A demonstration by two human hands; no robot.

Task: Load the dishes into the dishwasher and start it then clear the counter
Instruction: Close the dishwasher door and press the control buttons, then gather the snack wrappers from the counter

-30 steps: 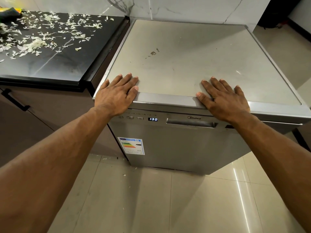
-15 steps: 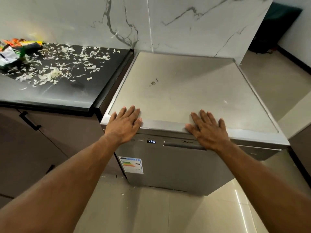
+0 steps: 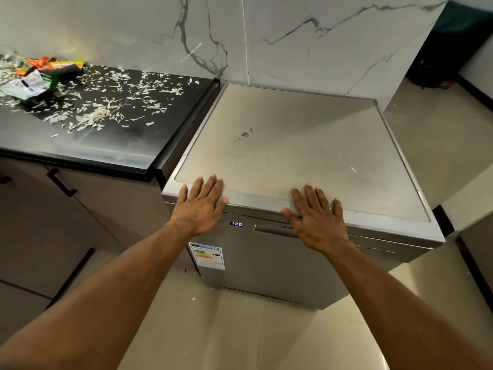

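My left hand (image 3: 200, 206): flat, fingers straight and together, palm pressed on the front left edge of the dishwasher (image 3: 293, 145); it holds nothing.
My right hand (image 3: 317, 222): flat too, fingers spread, lying over the front lip, wrist hanging past the edge; nothing held.
Dishwasher: under both palms, a boxy silver-grey unit with a smooth matte top, a raised rim and a small brown stain beyond my fingertips; door closed.
Display (image 3: 236, 224): between my hands, just below the lip, reads 1:30.
Energy label (image 3: 207, 255): below my left wrist.
Counter (image 3: 112, 145): left of my left hand, glossy black stone with a squared edge, just beside the dishwasher.
Shreds (image 3: 93, 116): pale flakes scattered across the counter.
Wrappers (image 3: 37, 76): crumpled, at the counter's far left.
Floor (image 3: 240, 329): glossy pale tiles beneath my arms.
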